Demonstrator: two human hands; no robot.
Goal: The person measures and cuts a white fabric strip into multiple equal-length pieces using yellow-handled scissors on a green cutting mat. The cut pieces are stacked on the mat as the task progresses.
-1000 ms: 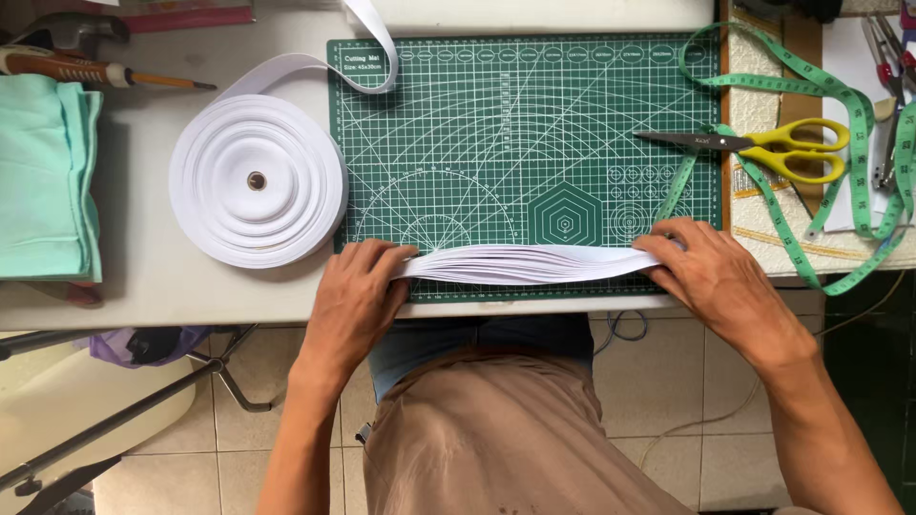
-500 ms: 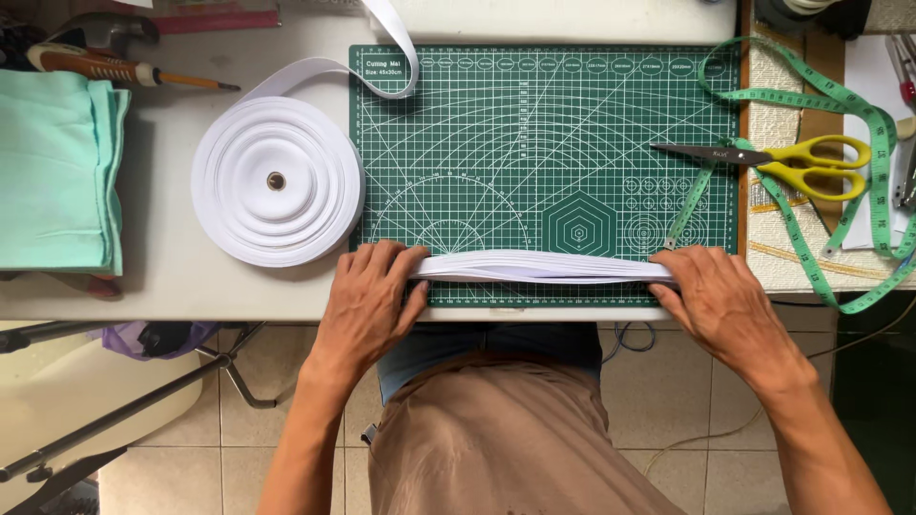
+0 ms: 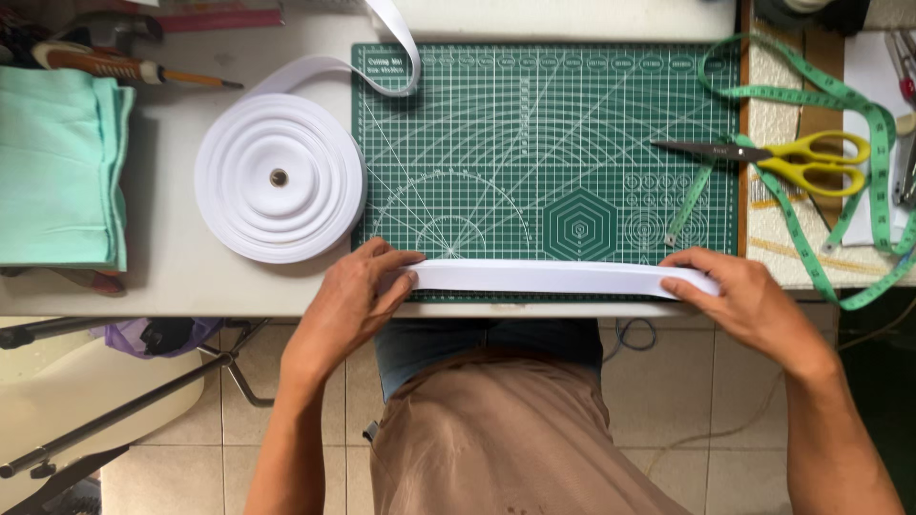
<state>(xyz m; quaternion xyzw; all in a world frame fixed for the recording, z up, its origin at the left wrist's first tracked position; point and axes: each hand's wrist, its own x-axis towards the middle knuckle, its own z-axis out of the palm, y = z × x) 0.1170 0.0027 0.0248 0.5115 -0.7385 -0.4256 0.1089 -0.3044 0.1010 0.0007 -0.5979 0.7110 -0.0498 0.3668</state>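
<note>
While both hands pinched it flat, the left hand (image 3: 358, 296) and right hand (image 3: 739, 296) closed on the ribbon stack (image 3: 553, 278) at the mat's (image 3: 544, 143) six o'clock edge; it looked light, floppy, best held by the ends.

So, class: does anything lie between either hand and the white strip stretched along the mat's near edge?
Nothing visible does. The left hand and right hand already rest on the ends of the white strip, lying on the green cutting mat.
</note>
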